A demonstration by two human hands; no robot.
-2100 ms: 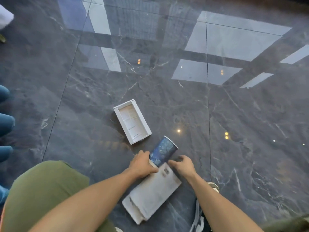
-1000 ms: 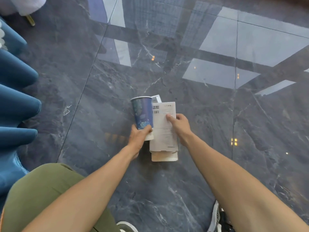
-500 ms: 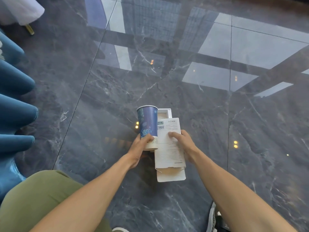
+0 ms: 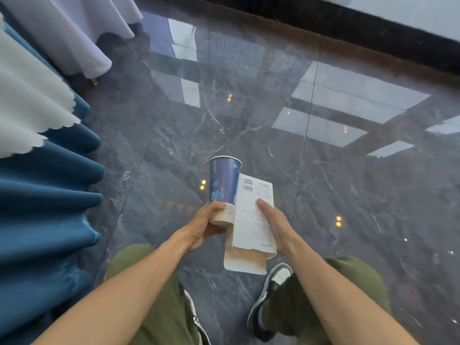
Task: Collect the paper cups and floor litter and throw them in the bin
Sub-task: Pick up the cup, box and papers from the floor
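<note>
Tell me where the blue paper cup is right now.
Head view, centre: the blue paper cup is upright in the left hand, touching the white carton in the right hand.

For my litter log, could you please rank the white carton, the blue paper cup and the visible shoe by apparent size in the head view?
1. white carton, tallest and widest.
2 and 3. blue paper cup and shoe look about alike; the cup's base is hidden in the left hand, so I won't rank them.

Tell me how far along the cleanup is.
Done: the blue cup and the white box are off the floor. In hand: left hand holds the cup, right hand the box. Left: binning them; no bin is in view.
</note>
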